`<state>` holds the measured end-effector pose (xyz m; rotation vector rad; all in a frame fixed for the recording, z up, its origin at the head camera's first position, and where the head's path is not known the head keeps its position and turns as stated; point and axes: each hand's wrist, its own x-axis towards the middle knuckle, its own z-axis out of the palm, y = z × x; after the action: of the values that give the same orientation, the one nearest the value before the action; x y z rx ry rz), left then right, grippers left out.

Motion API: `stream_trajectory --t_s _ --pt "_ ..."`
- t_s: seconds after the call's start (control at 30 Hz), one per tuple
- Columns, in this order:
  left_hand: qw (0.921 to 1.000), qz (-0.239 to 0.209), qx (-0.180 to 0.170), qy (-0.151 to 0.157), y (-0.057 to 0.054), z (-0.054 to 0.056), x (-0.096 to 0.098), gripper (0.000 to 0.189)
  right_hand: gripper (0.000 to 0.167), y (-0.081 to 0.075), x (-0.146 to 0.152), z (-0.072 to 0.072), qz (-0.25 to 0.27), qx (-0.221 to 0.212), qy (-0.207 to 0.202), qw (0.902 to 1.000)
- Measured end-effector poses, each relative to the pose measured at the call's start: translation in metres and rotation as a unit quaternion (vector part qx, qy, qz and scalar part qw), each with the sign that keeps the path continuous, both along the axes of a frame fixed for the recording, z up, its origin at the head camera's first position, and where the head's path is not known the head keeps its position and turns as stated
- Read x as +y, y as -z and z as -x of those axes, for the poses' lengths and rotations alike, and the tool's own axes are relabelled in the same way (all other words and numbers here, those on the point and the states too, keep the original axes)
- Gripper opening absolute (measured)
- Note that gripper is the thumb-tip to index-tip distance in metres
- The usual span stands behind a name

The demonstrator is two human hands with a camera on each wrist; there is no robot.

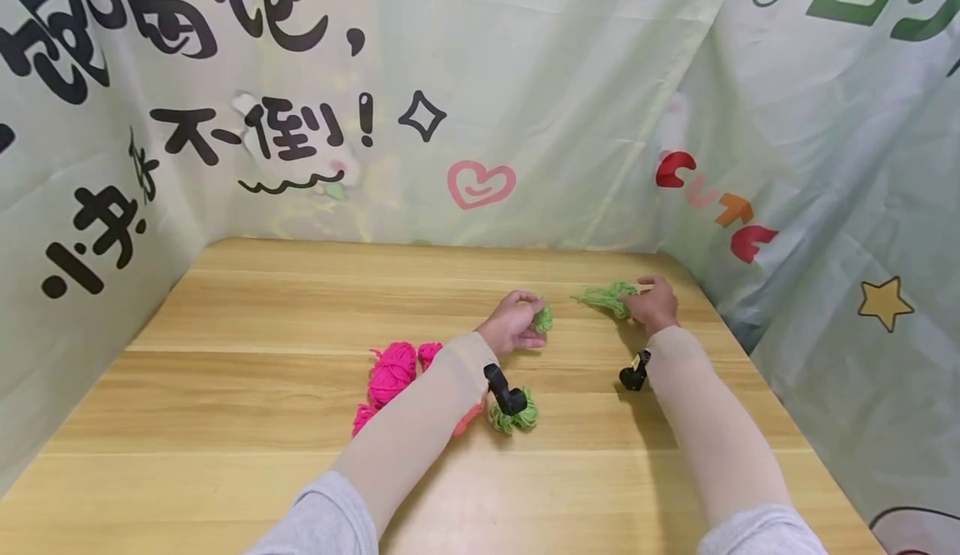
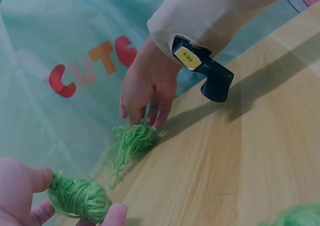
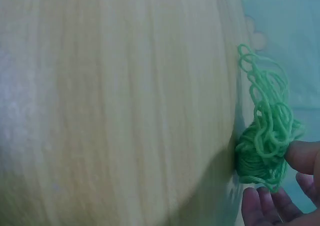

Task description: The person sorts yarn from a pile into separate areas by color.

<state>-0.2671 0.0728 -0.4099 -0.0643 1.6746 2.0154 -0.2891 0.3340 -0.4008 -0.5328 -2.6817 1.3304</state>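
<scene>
Two green yarn pieces in hand, wood-grain table, printed cloth surround

Surface: a light-brown wood-grain tabletop, planks running crosswise in the head view, with soft arm shadows falling on it. Room: pale green-white cloth hangings rise behind and at both sides, visibly creased. Prints noted on them — large black Chinese characters at left, a pink outlined heart at centre, multicoloured "CUTE" lettering and a yellow five-pointed star on the right-hand cloth.

Left hand: thumb and fingers grip a small, tightly wound green yarn ball, near the table's centre-right. Right hand: thumb and fingers pinch a loose, looped green yarn bundle toward the far right of the table; its trailing strands point left in the head view. Whether this bundle bears on the wood — cannot tell.

Nearer the person, a bright pink yarn ball lies left of the left forearm, with more pink yarn beside it. Coral yarn is partly hidden by that forearm; a green yarn clump lies just right of it, beneath the black wrist camera in the head view.
</scene>
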Motion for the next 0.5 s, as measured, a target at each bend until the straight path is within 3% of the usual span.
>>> stream_trajectory --t_s 0.17,0.5 --pt "0.9999 -0.013 -0.007 0.001 -0.0004 0.0003 0.0009 0.029 0.052 -0.0030 0.0007 0.0006 -0.003 -0.010 -0.007 0.9999" --pt "0.9996 -0.023 -0.014 0.006 -0.0026 0.0013 0.0059 0.027 0.050 0.0025 0.0037 0.0065 -0.044 -0.052 -0.078 0.9947"
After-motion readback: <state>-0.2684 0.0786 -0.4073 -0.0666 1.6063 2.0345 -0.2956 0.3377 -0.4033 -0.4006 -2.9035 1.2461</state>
